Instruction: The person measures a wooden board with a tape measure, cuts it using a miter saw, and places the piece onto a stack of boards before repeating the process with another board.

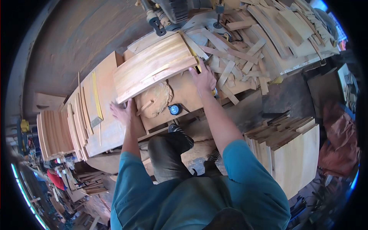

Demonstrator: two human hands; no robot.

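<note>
Fingers, left hand [122,114]: spread at wooden board [153,63]'s near left corner; grip unconfirmed.
Fingers, right hand [204,80]: curled at its right end; closure cannot be told.
Board: ahead of fingers, long axis spanning hand to hand; neither clearly nearer.
Tape measure [175,109]: bodyward of fingers, on bench [184,89].

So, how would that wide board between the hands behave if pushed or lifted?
The wide board is probably stiff, as it looks thick along its near side. Its broad wooden face suggests noticeable weight. Flat and square-cornered, it would likely slide rather than roll.
</note>
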